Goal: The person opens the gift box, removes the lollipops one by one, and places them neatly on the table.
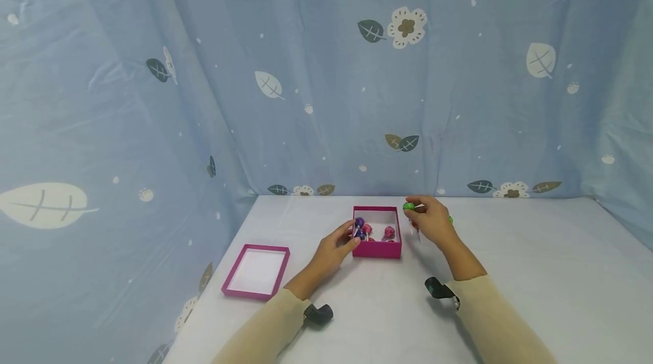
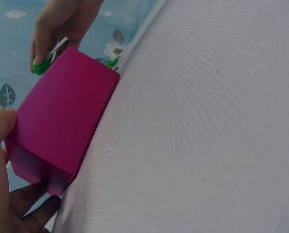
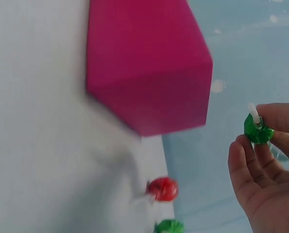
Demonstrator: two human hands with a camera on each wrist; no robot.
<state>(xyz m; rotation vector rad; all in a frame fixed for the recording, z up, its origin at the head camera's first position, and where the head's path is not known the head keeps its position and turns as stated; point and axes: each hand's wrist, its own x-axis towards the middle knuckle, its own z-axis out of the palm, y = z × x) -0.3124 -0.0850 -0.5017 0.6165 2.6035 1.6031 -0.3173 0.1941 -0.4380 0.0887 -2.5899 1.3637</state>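
Observation:
A magenta box [image 1: 377, 249] stands on the white table, with purple lollipops [image 1: 359, 222] at its left and pink ones [image 1: 389, 232] towards its right. My left hand [image 1: 330, 250] holds the box at its left side; the left wrist view has the thumb at the upper edge and fingers low on the side wall. Just beyond the right wall, my right hand [image 1: 433, 221] pinches a green-wrapped lollipop [image 3: 257, 130] by its head, its white stick pointing down in the head view. Part of the box's contents is hidden behind the front wall.
The box's lid [image 1: 256, 270], magenta-rimmed and white inside, lies at the left of the table. Right of the box are a red lollipop [image 3: 162, 189] and another green lollipop [image 3: 169, 226]. A blue patterned curtain [image 1: 331, 97] hangs behind the table.

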